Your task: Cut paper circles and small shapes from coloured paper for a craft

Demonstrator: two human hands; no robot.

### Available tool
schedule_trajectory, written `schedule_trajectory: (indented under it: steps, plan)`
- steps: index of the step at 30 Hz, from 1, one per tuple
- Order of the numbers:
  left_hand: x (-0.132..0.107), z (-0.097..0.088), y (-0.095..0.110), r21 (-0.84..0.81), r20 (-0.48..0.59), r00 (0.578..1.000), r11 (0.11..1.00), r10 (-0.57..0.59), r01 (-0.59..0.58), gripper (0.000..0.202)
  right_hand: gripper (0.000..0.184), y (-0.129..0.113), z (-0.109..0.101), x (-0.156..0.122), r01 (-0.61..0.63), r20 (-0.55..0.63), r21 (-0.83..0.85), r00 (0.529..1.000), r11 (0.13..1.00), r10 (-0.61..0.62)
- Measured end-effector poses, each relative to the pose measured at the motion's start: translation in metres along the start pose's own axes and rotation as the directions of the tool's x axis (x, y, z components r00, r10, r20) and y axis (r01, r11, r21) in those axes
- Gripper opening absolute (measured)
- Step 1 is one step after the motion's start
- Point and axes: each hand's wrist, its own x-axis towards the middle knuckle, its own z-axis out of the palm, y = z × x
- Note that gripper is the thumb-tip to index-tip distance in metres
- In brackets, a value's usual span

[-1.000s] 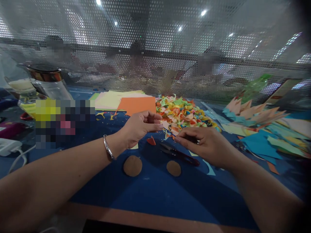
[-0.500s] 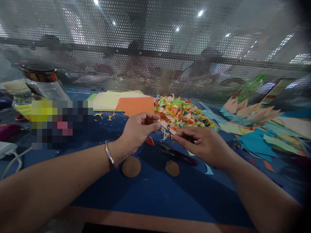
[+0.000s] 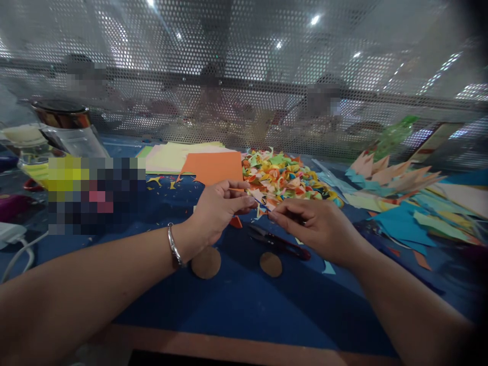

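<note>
My left hand (image 3: 217, 208) is curled, its thumb and fingers pinching a small piece of paper (image 3: 256, 197) at the near edge of a heap of colourful folded paper bits (image 3: 285, 178). My right hand (image 3: 316, 223) is closed too, its fingertips pinched near a thin blue strip between the two hands. What it holds is too small to name. Dark scissors with red handles (image 3: 280, 243) lie on the blue mat (image 3: 244, 300) under my right hand. A small red scrap (image 3: 237, 222) lies below my left fingers.
An orange sheet (image 3: 213, 166) tops a stack of pale sheets (image 3: 171, 155) behind my left hand. Cut blue, peach and green triangles (image 3: 404, 203) pile at the right. Two round brown discs (image 3: 206, 263) rest near my wrists. A jar (image 3: 68, 127) stands far left. A perforated screen (image 3: 244, 76) closes the back.
My hands have drawn closer together, the left dropping slightly toward the right's fingertips. The heap and the scissors stay put.
</note>
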Motion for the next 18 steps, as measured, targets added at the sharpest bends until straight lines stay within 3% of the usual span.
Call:
schedule_trajectory:
  steps: [10, 15, 18]
  plan:
    - [0.006, -0.002, 0.0, -0.006, -0.128, 0.991, 1.0, 0.028, -0.029, 0.026, 0.032, -0.001, 0.001, -0.001, -0.056, 0.0, 0.006, 0.998, 0.998, 0.056]
    - [0.021, -0.011, -0.003, 0.174, -0.169, 0.975, 0.978, 0.142, -0.112, 0.021, 0.034, 0.003, -0.001, 0.001, -0.072, 0.104, -0.005, 0.992, 0.997, 0.072]
    - [0.026, -0.019, -0.003, 0.32, -0.082, 0.981, 0.937, 0.177, -0.143, 0.023, 0.034, 0.009, -0.002, 0.003, -0.073, 0.184, -0.106, 0.979, 0.992, 0.092]
